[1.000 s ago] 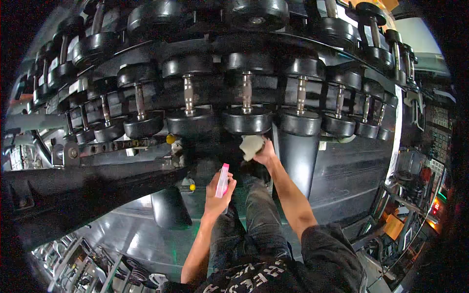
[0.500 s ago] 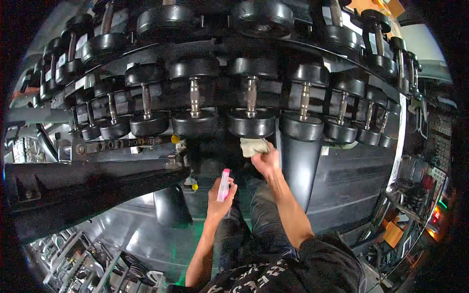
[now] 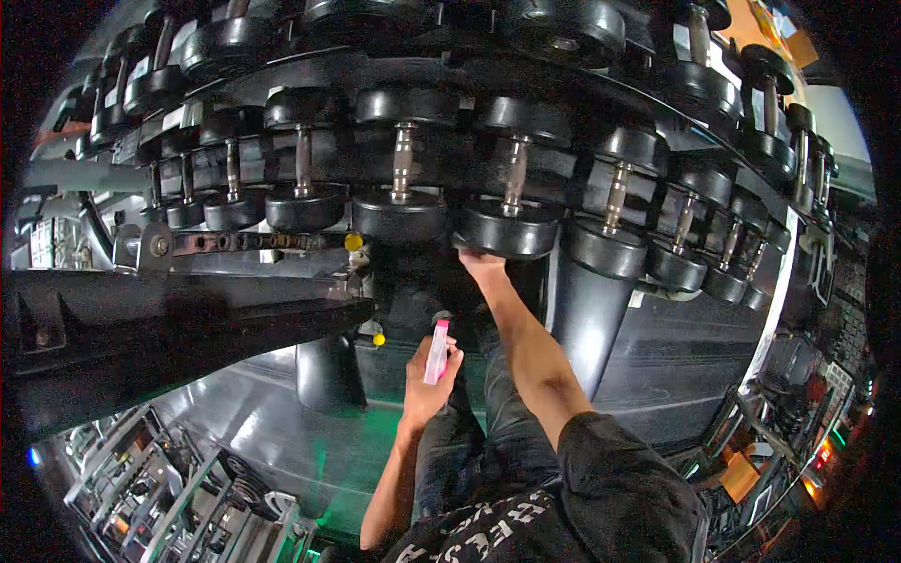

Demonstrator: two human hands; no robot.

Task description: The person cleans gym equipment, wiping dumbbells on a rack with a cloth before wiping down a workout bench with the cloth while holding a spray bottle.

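My left hand [image 3: 432, 377] is wrapped round a spray bottle [image 3: 437, 351] with a pink and white top, held low in front of my legs. My right hand [image 3: 483, 266] reaches up to the lower rack, its fingers hidden beneath the front head of a black dumbbell [image 3: 507, 230]. The pale cloth that it held is out of sight, so its grip does not show. Another dumbbell [image 3: 399, 213] lies just left of that one, and a third [image 3: 608, 246] lies to its right.
An upper row of dumbbells [image 3: 563, 28] runs above. A thick black machine arm [image 3: 188, 319] with yellow knobs [image 3: 353, 241] juts in from the left. A dark cylinder [image 3: 589, 319] stands right of my right forearm. Gym machines [image 3: 188, 488] fill the lower left.
My right hand has moved up and left under the dumbbell head, and the cloth has gone from view. My left hand still holds the bottle. The camera view has shifted and tilted.
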